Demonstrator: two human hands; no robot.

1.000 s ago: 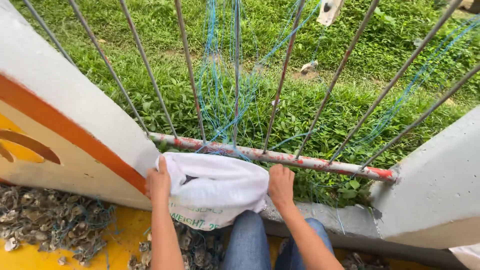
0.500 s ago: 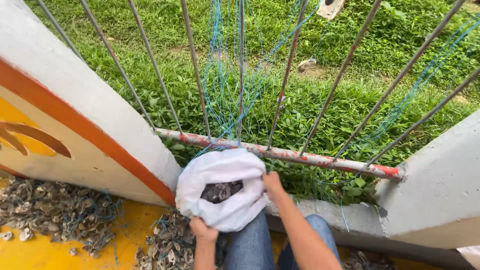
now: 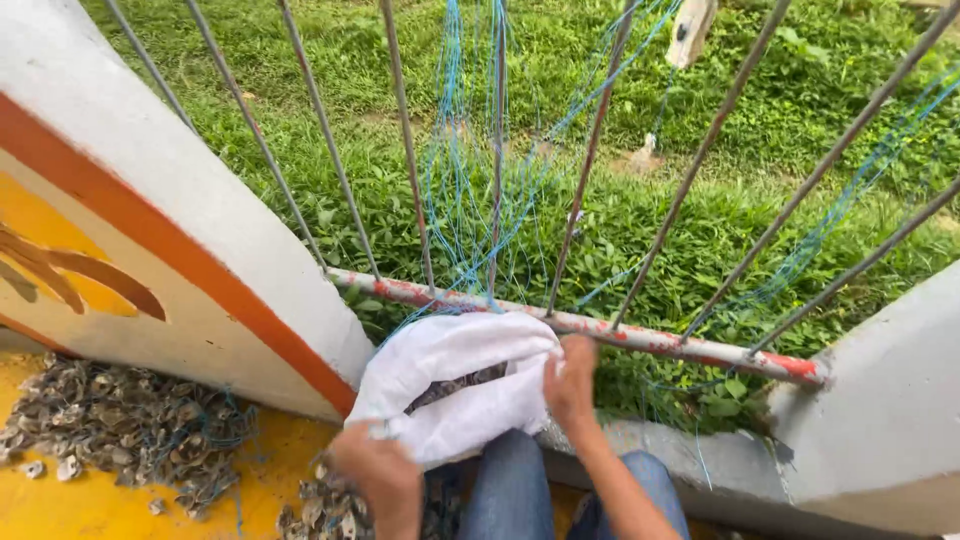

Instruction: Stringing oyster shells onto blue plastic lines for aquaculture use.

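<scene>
Right now both hands hold a white sack (image 3: 455, 385) open at its mouth, which looks like the middle of a filling step. The sack sits just below the railing's bottom bar (image 3: 600, 328), pressed against it, and every other thing can be placed from that bar. The right hand (image 3: 570, 385), under the bar, has its fingers clamped on the sack's right rim. The left hand (image 3: 378, 478), lower and further from the bar, seems to grip the near rim, but whether its fingers are closed I cannot tell, since only its back shows. The person's blue jeans (image 3: 515, 490) show under the sack.

As a judgement, whatever goes in next calls for the mouth to be kept wide and the rim held firm, because the cloth is limp and would fold shut.

The sack is woven plastic, soft, crumpled, with something dark and flaky showing in its opening. The bar is round metal, rusty red with worn white paint; thin grey rods rise from it, tangled with fine blue net (image 3: 470, 180). Below the bar to the left, a heap of grey, ragged shells (image 3: 120, 425) lies on a yellow floor (image 3: 70, 505), beside a smooth white wall (image 3: 170, 220) with an orange stripe. Beyond the bar lies thick grass (image 3: 700, 210).
</scene>
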